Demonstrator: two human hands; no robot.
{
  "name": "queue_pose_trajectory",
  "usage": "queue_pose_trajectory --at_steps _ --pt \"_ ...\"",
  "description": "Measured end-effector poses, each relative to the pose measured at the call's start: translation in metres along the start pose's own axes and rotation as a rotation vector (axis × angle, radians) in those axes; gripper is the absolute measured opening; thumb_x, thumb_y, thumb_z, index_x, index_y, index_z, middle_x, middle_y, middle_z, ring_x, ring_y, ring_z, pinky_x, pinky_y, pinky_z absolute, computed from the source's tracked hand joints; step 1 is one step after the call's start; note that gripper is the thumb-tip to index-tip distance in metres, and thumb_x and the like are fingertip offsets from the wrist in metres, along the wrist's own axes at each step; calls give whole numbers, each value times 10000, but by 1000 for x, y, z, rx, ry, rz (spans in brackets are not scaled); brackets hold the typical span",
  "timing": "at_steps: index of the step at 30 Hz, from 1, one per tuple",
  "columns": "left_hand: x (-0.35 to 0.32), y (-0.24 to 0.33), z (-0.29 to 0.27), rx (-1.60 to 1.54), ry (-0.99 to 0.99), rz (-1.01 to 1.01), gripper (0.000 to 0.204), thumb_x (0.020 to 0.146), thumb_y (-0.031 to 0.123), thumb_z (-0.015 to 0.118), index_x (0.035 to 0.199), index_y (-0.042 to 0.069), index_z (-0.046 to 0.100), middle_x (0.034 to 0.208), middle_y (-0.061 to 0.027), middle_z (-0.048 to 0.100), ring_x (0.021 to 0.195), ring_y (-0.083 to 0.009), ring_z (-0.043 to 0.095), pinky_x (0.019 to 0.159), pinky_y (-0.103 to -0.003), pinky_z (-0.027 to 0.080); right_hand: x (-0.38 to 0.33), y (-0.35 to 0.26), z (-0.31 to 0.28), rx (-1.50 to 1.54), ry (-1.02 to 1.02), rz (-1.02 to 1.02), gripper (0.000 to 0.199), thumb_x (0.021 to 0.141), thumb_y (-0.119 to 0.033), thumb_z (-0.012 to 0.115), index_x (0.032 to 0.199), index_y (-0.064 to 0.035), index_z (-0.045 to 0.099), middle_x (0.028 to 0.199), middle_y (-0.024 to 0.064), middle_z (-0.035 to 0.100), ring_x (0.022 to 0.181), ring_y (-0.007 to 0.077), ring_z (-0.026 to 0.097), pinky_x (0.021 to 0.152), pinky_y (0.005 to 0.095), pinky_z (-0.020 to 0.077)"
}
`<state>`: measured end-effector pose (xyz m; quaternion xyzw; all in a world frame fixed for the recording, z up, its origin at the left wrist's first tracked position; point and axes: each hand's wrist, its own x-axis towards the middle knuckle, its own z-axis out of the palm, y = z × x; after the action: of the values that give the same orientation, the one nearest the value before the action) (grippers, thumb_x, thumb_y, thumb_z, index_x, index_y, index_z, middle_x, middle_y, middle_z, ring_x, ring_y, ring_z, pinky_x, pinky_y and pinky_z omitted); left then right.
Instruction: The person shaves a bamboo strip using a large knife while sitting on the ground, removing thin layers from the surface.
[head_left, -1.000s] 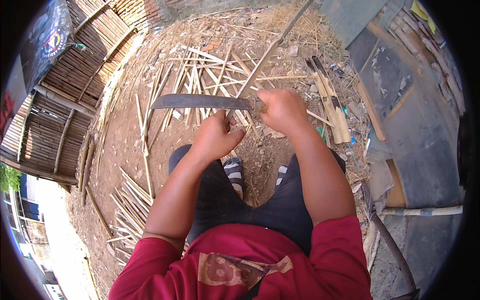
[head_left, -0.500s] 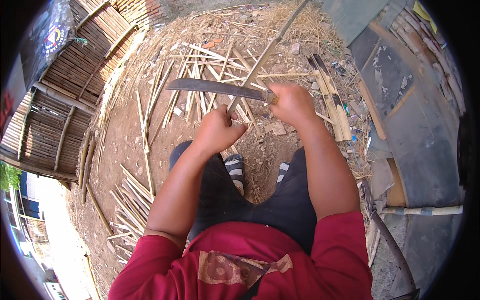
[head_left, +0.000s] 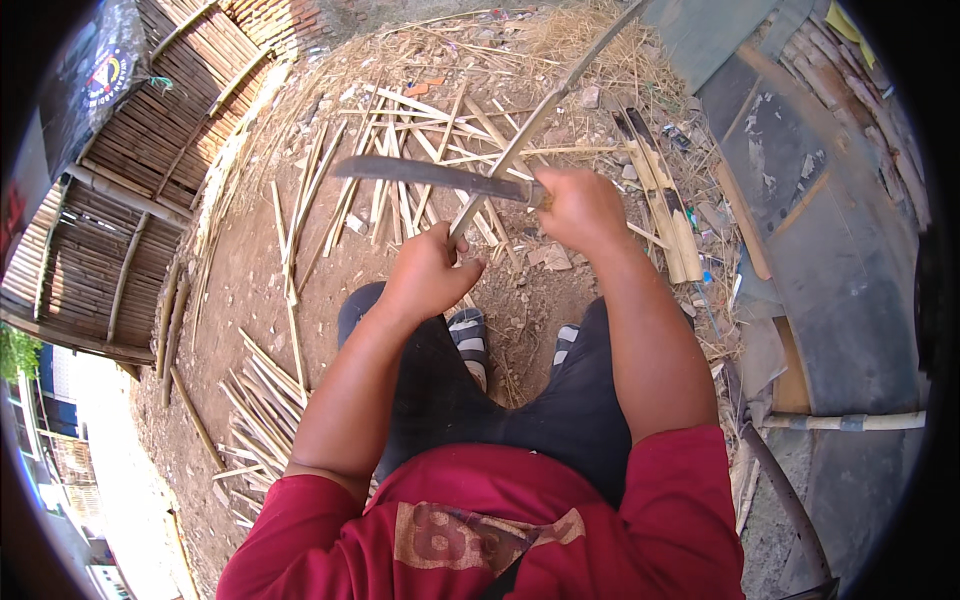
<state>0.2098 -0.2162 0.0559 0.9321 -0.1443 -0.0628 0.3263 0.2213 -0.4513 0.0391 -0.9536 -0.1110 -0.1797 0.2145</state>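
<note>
My right hand (head_left: 582,208) is closed round the short handle of a machete (head_left: 430,173), whose long dark blade points left. My left hand (head_left: 432,270) grips the near end of a long split bamboo strip (head_left: 540,115), which slants away up and to the right. The blade crosses the strip a little beyond my left fist; whether the edge touches it or lies just over it I cannot tell. Parts of my left fingers are hidden behind the back of the hand.
Split bamboo strips (head_left: 400,130) lie scattered on the dirt ahead. A bundle of strips (head_left: 262,410) rests at lower left. Two wide bamboo halves (head_left: 665,205) lie to the right, beside leaning grey panels (head_left: 820,240). A bamboo-slat wall (head_left: 140,170) stands left.
My left hand has shifted slightly left and down, and the bamboo strip's far end has swung right. The machete has barely moved, its blade slightly blurred.
</note>
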Motion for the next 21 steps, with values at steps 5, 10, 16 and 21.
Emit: queue_pose_trajectory --at_steps 5,10,16,21 --pt "5 4 -6 78 22 -8 415 797 295 830 921 -41 620 669 -107 607 609 -212 599 580 -385 483 0 -11 -4 24 45 36 167 756 -139 736 903 -97 670 805 165 705 822 389 708 734 509 557" --pt "1 12 -11 95 24 -23 398 771 318 817 895 -14 634 704 -166 652 676 -324 678 641 -419 527 5 12 -10 57 -31 172 208 770 -147 736 972 -110 704 836 147 717 851 384 702 761 510 555" --pt "-4 5 -14 101 28 -54 403 769 326 818 894 -14 641 708 -173 656 684 -334 682 651 -427 530 -1 -10 -2 -22 -23 -46 287 769 -121 724 1056 -126 730 853 140 725 857 380 706 786 491 557" --pt "-5 -6 -18 134 39 -16 414 777 314 834 885 -21 615 678 -124 617 623 -242 610 596 -395 489 6 14 -11 18 -14 187 195 784 -124 724 979 -125 715 846 154 723 848 379 710 756 495 563"
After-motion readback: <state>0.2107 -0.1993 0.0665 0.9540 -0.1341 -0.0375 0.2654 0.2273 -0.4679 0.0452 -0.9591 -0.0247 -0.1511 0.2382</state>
